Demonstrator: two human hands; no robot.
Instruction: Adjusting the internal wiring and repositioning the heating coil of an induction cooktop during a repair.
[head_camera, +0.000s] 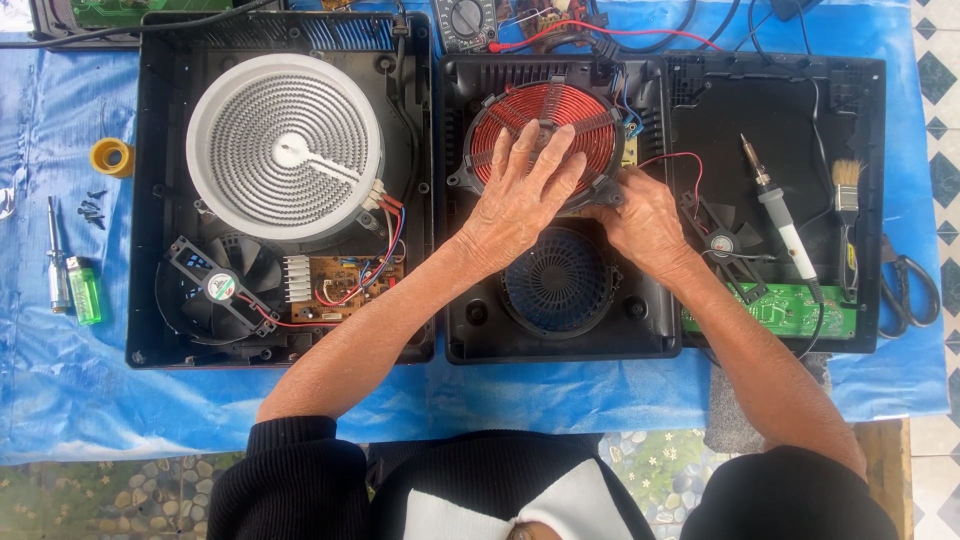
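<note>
An opened black cooker housing (560, 340) lies in the middle with a red copper coil disc (560, 112) in its far half and a round blue fan grille (556, 285) in its near half. My left hand (520, 195) lies flat on the coil's near edge with fingers spread. My right hand (642, 222) grips the coil's right rim by its black bracket. Red and black wires run from the coil to the right.
A second opened housing (150, 300) at left holds a white spiral heater (285, 140), a fan (215, 288) and a brown circuit board (345, 285). At right lie a soldering iron (780, 215), brush (848, 200), green board (770, 310), scissors (905, 290). Tape roll (110, 157), screws and a screwdriver (55, 255) sit far left.
</note>
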